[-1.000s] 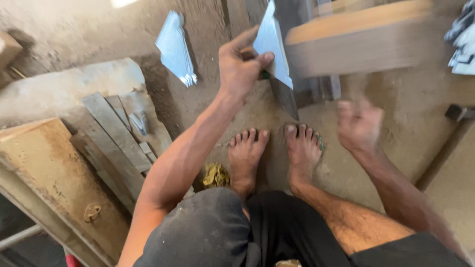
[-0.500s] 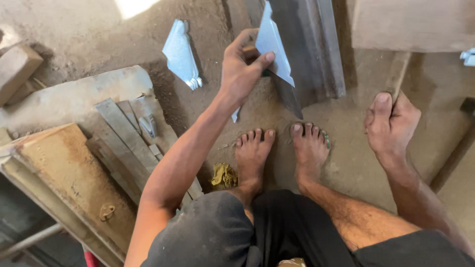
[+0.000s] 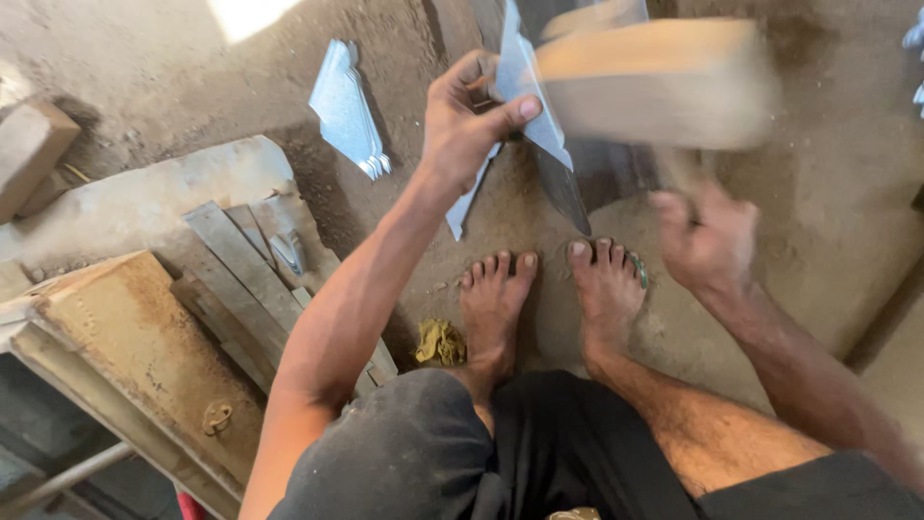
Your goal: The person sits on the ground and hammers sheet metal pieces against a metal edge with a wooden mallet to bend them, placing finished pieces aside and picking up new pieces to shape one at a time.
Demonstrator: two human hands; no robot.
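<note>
Metal sheet (image 3: 527,82) – thin, shiny, pale blue-grey, held near upright at top centre, edge-on to cam, lower edge down by the dark iron bar (image 3: 568,188) on the dirt floor (image 3: 154,67). L hand (image 3: 467,120) grasping sheet: thumb across near face, fingers curled over top edge/behind. L forearm runs diag from lower left up to sheet, elbow bent, wrist roughly straight.

R hand (image 3: 707,236) clenched on handle of wooden mallet (image 3: 659,82), grip low on handle. Mallet head is a big pale block, heavily motion-blurred, just right of sheet at abt same height; can't tell if touching sheet. R hand also blurred, finger detail unclear but closed round handle. R forearm comes in from lower right.

Person squatting, both bare feet (image 3: 549,299) flat on floor just below bar, knees in dark shorts at bottom of frame.

Around: 2nd stack of cut sheet pieces (image 3: 346,111) lying on floor left of L hand, apart from it. Yellow rag (image 3: 440,342) beside left foot. Grey planks (image 3: 241,279) and rusty metal box (image 3: 135,356) at left, wood block (image 3: 29,149) far left.
</note>
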